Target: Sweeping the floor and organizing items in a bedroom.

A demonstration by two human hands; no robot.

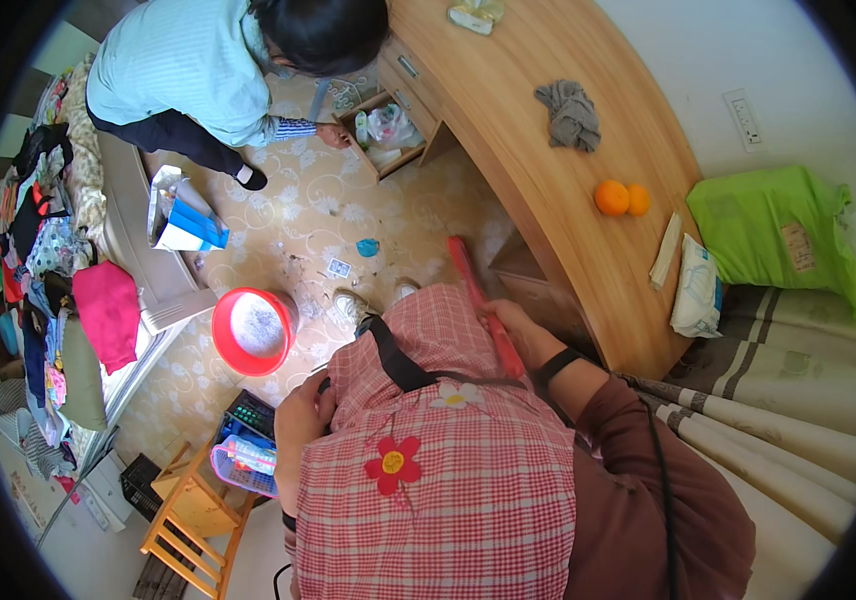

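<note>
My right hand (512,324) is closed around a long red plastic handle (501,334), held at the right side of my checked apron (435,450). My left hand (306,411) rests at the apron's left edge; its fingers are partly hidden and whether it holds something is unclear. In front of my shoes, a red bucket (218,334) with greyish water or contents stands on the patterned floor. Near it lie a small blue-green scrap (368,247), a white printed card (338,268) and scattered dirt. A white and blue bag (191,225) sits farther off.
Another person (180,75) bends with a hand on an open drawer (368,161) holding plastic bags. A curved wooden desk (548,225) carries a grey cloth (570,115), oranges (612,198) and a green bag (773,229). Clothes cover a bed (169,307) at left; a wooden chair (191,517) stands lower left.
</note>
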